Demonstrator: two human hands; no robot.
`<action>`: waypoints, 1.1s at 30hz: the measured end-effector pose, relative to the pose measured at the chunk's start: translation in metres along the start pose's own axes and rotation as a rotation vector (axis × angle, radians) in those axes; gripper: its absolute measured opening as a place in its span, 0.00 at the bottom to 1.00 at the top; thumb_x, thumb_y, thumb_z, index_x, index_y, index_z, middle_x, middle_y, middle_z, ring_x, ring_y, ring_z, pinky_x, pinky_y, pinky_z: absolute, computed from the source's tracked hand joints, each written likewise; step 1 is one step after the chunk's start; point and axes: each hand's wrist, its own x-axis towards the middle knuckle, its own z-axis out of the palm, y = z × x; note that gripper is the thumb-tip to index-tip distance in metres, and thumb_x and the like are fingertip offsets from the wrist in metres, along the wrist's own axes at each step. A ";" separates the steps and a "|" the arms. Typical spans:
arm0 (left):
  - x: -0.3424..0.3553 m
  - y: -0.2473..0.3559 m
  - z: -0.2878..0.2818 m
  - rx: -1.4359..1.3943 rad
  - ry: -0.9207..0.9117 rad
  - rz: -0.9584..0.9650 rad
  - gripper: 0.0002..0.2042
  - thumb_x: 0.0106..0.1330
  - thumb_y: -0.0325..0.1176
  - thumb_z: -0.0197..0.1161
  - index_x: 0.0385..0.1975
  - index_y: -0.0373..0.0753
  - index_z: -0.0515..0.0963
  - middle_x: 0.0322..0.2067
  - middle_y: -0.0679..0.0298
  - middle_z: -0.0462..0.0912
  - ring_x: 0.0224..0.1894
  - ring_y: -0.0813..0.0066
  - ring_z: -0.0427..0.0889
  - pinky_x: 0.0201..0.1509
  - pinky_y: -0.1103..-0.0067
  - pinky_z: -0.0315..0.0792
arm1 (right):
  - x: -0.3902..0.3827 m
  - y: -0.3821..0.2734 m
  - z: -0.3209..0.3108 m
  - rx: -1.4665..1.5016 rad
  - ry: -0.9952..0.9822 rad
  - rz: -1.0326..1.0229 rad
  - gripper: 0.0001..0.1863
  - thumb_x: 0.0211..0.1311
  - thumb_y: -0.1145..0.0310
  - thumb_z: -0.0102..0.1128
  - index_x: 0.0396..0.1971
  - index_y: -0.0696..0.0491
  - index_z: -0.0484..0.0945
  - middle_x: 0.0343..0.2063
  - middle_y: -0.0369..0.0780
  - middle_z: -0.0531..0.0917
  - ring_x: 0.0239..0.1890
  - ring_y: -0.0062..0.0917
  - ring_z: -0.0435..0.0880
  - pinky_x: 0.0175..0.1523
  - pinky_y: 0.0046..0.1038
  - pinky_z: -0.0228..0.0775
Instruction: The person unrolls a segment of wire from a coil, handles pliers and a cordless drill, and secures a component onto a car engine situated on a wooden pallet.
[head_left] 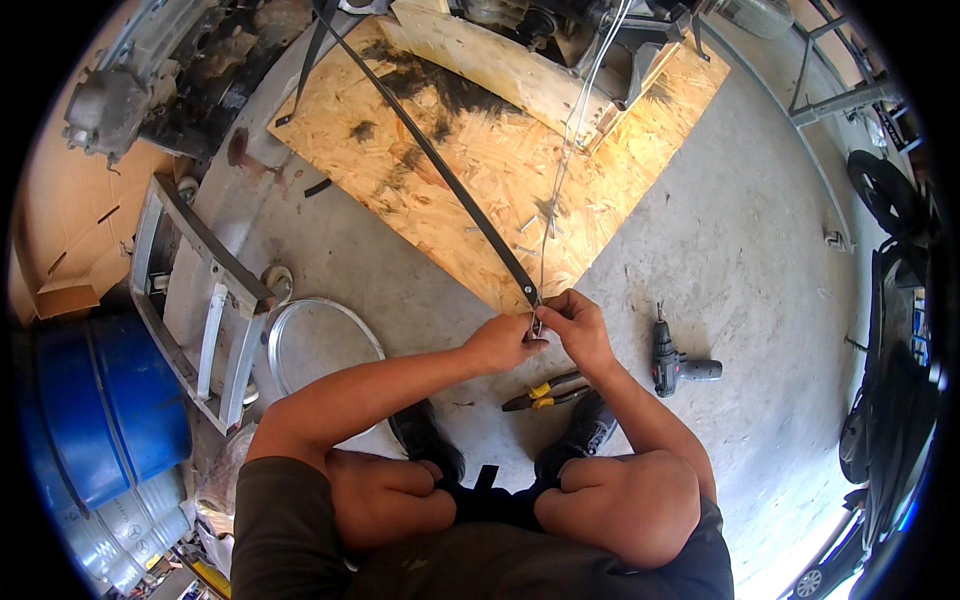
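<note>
Close together beyond my knees, my left hand [500, 345] and my right hand [574, 326] are both closed at the lower end of a black strap [440, 165]. A thin metal wire [556, 190] runs down from the wooden crate to the same spot, and its bent end sits between my fingers. The fingertips partly hide how wire and strap meet. Both lines slant over an OSB board [420, 215], whose near corner lies by my hands. Several loose screws [527, 226] are scattered on it. Yellow-and-black pliers [545, 392] rest on the floor just below my hands.
A cordless drill [668, 358] lies right of my hands. Leftward are a wire coil [283, 345], a metal frame on casters [225, 280] and a blue barrel [115, 400]. The wooden crate [500, 75] stands on the board's far side; engine parts [190, 85] sit far left.
</note>
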 end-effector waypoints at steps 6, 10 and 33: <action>-0.002 0.005 0.002 0.148 -0.028 -0.065 0.15 0.67 0.38 0.63 0.44 0.33 0.73 0.35 0.47 0.84 0.40 0.46 0.83 0.43 0.58 0.76 | -0.002 -0.009 0.003 0.070 -0.004 0.056 0.08 0.65 0.73 0.67 0.34 0.62 0.78 0.30 0.40 0.85 0.32 0.19 0.82 0.38 0.24 0.77; 0.001 0.007 0.003 0.206 -0.101 -0.109 0.14 0.71 0.38 0.57 0.46 0.34 0.72 0.36 0.46 0.84 0.41 0.44 0.83 0.45 0.56 0.76 | -0.001 -0.015 0.001 0.087 -0.004 0.057 0.08 0.64 0.73 0.67 0.33 0.61 0.77 0.29 0.40 0.85 0.31 0.19 0.83 0.37 0.24 0.77; -0.005 0.007 -0.019 0.166 -0.093 -0.029 0.12 0.60 0.31 0.64 0.43 0.38 0.80 0.33 0.53 0.86 0.39 0.51 0.85 0.43 0.61 0.77 | 0.008 -0.014 -0.009 0.017 0.018 0.049 0.08 0.64 0.72 0.67 0.32 0.59 0.76 0.30 0.39 0.84 0.33 0.18 0.82 0.40 0.24 0.77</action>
